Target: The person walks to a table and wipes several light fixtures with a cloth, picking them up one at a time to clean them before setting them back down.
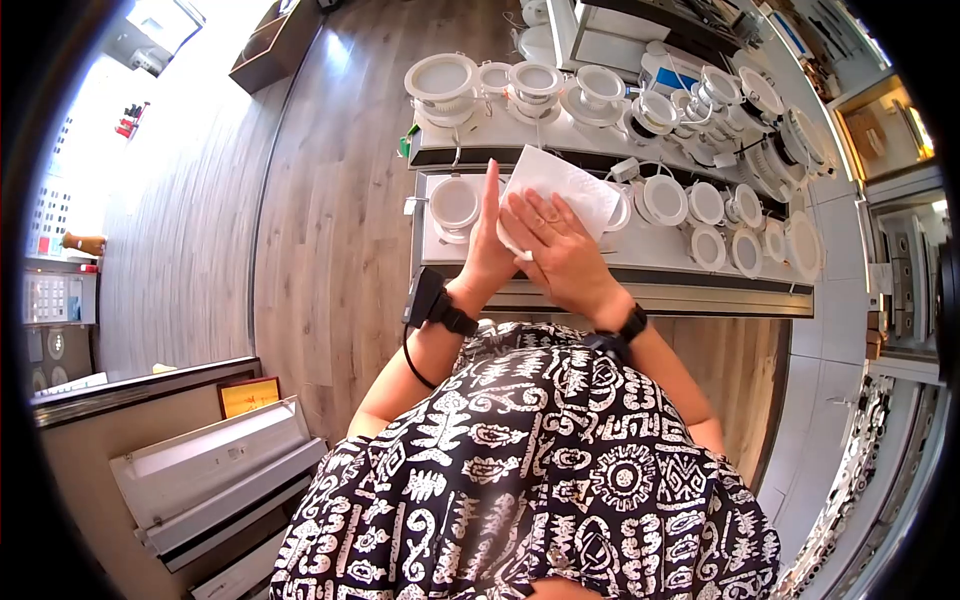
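Patterned black-and-white clothing is filling the foreground. Above it, the right hand is lying flat, fingers spread, pressing on a white cloth whose upper part is sticking out beyond the fingertips, over the lower display shelf. Beside it, the left hand is standing edge-on, fingers straight and released, touching the cloth's left edge. Round white downlights are sitting along both shelves.

Two hands, one white cloth, two wristbands, roughly twenty round lamps.
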`<state>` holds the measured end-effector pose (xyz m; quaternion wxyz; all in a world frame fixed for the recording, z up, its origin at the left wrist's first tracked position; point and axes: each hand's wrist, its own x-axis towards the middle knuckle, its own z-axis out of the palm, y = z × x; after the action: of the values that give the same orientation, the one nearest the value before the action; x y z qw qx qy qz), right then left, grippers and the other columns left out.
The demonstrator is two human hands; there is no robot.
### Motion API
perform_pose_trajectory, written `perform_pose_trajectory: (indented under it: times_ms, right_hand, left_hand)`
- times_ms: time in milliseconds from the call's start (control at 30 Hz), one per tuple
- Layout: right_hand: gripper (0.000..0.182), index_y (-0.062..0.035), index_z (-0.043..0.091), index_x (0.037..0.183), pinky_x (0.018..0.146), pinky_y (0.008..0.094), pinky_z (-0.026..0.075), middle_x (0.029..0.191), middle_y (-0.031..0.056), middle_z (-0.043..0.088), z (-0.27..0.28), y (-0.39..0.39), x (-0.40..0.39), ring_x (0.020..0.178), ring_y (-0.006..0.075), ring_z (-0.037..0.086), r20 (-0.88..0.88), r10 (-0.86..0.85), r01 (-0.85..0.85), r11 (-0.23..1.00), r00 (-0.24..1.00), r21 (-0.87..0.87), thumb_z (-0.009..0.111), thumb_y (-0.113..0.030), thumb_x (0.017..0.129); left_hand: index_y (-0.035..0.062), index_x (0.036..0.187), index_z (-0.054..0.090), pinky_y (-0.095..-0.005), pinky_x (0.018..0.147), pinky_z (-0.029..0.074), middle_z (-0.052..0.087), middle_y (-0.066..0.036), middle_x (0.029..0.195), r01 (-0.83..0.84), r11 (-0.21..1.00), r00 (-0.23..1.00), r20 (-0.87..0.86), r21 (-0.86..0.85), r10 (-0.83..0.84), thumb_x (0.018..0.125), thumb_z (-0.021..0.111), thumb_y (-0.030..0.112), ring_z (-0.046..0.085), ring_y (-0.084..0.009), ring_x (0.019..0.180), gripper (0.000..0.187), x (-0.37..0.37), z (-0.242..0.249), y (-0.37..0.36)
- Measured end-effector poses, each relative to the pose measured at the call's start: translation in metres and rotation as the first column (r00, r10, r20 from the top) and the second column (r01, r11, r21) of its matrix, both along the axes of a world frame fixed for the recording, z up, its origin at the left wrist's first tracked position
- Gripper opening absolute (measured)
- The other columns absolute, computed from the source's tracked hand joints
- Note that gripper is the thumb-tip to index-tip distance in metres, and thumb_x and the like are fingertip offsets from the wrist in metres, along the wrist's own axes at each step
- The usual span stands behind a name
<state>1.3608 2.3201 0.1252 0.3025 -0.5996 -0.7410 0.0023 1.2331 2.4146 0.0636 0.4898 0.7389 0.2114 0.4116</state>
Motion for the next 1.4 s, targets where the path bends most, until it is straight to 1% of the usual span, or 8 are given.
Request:
perform_pose_trajectory:
  times_ms: [267, 367, 600, 733, 833, 933, 1233, 1400]
  right_hand:
    - [0.042, -0.0003, 0.054, 0.132, 0.114, 0.0501, 0.026, 0.138, 0.0196, 0.053, -0.020, -0.006, 0.051, 0.135, 0.0389, 0.042, -0.129, -0.444, 0.440, 0.896, 0.887, -0.057, 0.050, -0.025, 0.098]
    - [0.044, 0.0004, 0.055, 0.131, 0.113, 0.0481, 0.029, 0.138, 0.0202, 0.053, -0.012, -0.001, 0.011, 0.135, 0.0389, 0.042, -0.347, -0.172, 0.192, 0.981, 0.922, 0.024, 0.058, -0.014, 0.090]
    - [0.050, 0.0000, 0.047, 0.139, 0.111, 0.0424, 0.035, 0.138, 0.0230, 0.052, -0.039, -0.016, 0.044, 0.134, 0.0347, 0.046, 0.078, -0.243, 0.249, 0.966, 0.967, -0.075, 0.056, -0.012, 0.091]
    - [0.030, 0.0046, 0.057, 0.109, 0.081, 0.0376, 0.046, 0.102, 0.0193, 0.062, -0.042, -0.035, 0.063, 0.094, 0.0304, 0.059, -0.501, -0.529, 0.580, 0.812, 0.686, -0.064, 0.045, -0.022, 0.103]
    - [0.045, 0.0013, 0.044, 0.073, 0.058, 0.0364, 0.034, 0.066, 0.0066, 0.044, -0.038, -0.036, 0.067, 0.063, 0.0160, 0.036, -0.748, -0.464, 0.748, 0.661, 0.475, 0.065, 0.040, -0.029, 0.106]
    - [0.045, 0.0014, 0.047, 0.075, 0.057, 0.0352, 0.034, 0.067, 0.0059, 0.046, -0.030, -0.044, 0.063, 0.063, 0.0160, 0.038, -0.754, -0.425, 0.671, 0.741, 0.501, 0.029, 0.039, -0.030, 0.106]
    - [0.041, 0.0017, 0.055, 0.088, 0.059, 0.0336, 0.037, 0.072, 0.0061, 0.053, -0.030, -0.033, 0.031, 0.065, 0.0159, 0.045, -0.676, -0.398, 0.501, 0.864, 0.620, -0.050, 0.037, -0.031, 0.106]
    - [0.046, -0.0001, 0.052, 0.079, 0.054, 0.0289, 0.033, 0.070, -0.0008, 0.049, -0.020, -0.025, 0.026, 0.064, 0.0095, 0.040, -0.722, -0.359, 0.479, 0.877, 0.591, -0.045, 0.037, -0.033, 0.107]
  left_hand:
    - [0.0115, 0.157, 0.000, -0.0347, 0.099, 0.045, 0.059, -0.014, 0.125, -0.018, 0.999, 0.993, -0.119, -0.046, 0.012, 0.070, 0.078, -0.005, 0.059, -0.0235, 0.114, 0.117, -0.003, -0.031, 0.008]
    - [0.0110, 0.156, 0.004, -0.0374, 0.099, 0.045, 0.059, -0.014, 0.122, -0.022, 0.999, 0.993, -0.114, -0.023, 0.019, 0.070, 0.079, -0.002, 0.059, -0.0254, 0.113, 0.115, 0.001, -0.036, 0.009]
    - [0.0081, 0.154, 0.018, -0.0467, 0.114, 0.030, 0.037, -0.021, 0.148, -0.042, 0.989, 0.995, -0.096, -0.139, 0.029, 0.068, 0.081, 0.006, 0.035, -0.0390, 0.138, 0.107, 0.010, -0.050, 0.008]
    - [0.0075, 0.153, 0.019, -0.0493, 0.118, 0.022, 0.041, -0.019, 0.147, -0.053, 0.982, 0.972, -0.218, 0.179, 0.092, 0.070, 0.080, 0.006, 0.040, -0.0374, 0.136, 0.103, 0.015, -0.051, 0.011]
    - [0.0066, 0.153, 0.020, -0.0435, 0.108, 0.038, 0.043, -0.019, 0.143, -0.063, 0.967, 0.975, -0.190, 0.248, 0.113, 0.071, 0.080, 0.003, 0.047, -0.0315, 0.130, 0.102, 0.016, -0.046, 0.013]
    - [0.0065, 0.154, 0.019, -0.0442, 0.110, 0.035, 0.041, -0.020, 0.146, 0.006, 0.999, 0.994, -0.111, -0.036, -0.010, 0.071, 0.080, 0.004, 0.045, -0.0338, 0.132, 0.103, 0.014, -0.043, 0.009]
    - [0.0043, 0.152, 0.022, -0.0414, 0.111, 0.036, 0.045, -0.020, 0.144, -0.034, 0.984, 0.982, -0.176, 0.173, 0.065, 0.069, 0.080, 0.007, 0.043, -0.0350, 0.135, 0.102, -0.014, -0.045, 0.010]
    - [0.0018, 0.150, 0.025, -0.0451, 0.114, 0.030, 0.039, -0.022, 0.146, -0.435, 0.863, 0.862, -0.157, 0.258, 0.482, 0.066, 0.085, 0.021, 0.035, -0.0381, 0.138, 0.105, -0.062, -0.072, 0.045]
